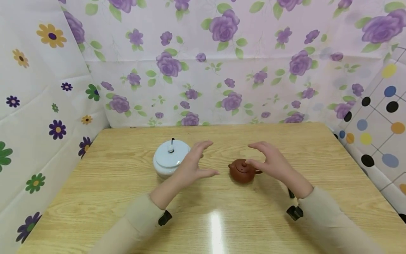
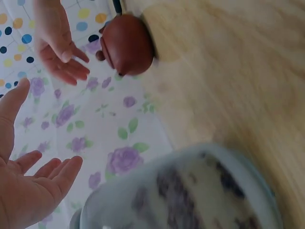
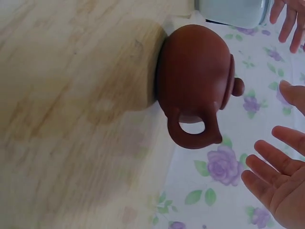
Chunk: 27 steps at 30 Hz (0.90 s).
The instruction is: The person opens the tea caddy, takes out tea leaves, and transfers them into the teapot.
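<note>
On the wooden table sits a small reddish-brown teapot, lid on, its spout to the left and its handle to the right. My right hand hovers above its handle side, fingers apart and holding nothing; the right wrist view shows the teapot beside these spread fingers. To the left stands a pale lidded pot with a white knob on its lid. My left hand is raised just right of this pot and partly covers it, thumb and fingers apart with nothing between them.
The wooden table ends at a back curtain with purple roses. A daisy-patterned cloth hangs on the left, a dotted one on the right. Black wrist-camera parts show under the right sleeve.
</note>
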Tool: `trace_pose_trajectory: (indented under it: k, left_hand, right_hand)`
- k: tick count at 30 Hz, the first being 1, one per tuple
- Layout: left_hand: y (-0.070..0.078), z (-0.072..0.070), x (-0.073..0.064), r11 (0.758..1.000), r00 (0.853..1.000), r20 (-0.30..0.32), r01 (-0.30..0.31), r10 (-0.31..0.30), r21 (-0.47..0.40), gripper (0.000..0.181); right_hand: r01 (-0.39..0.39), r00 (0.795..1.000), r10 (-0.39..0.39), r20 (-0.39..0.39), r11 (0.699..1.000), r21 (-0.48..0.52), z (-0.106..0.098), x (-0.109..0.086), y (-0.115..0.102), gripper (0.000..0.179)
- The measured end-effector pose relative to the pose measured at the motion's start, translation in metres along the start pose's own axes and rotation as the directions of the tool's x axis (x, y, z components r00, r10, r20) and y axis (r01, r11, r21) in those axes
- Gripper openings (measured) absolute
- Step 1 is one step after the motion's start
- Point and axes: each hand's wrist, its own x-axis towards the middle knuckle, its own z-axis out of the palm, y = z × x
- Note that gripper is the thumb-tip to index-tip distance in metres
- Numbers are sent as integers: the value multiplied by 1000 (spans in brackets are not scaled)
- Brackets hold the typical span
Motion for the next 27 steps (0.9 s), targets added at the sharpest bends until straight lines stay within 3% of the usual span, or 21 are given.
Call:
trace_pose_trajectory:
  k: [4, 12, 22, 27]
  left_hand:
    - [-3, 13, 7, 988, 993, 60, 104, -98, -111, 81]
    - [-11, 39, 17, 949, 972, 135, 220, -192, -228, 77]
    - [-24, 64, 30, 906, 938, 193, 333, -290, -260, 71]
    - [-28, 73, 36, 873, 917, 201, 392, -345, -290, 68]
  right_hand:
    - [20, 1000, -20, 4, 1000, -1, 6, 0, 2, 52]
    - [56, 998, -56, 25, 998, 3, 17, -2, 4, 45]
    - [49, 997, -50, 54, 999, 19, 23, -3, 6, 37]
    - [45, 997, -48, 57, 998, 51, 25, -4, 8, 30]
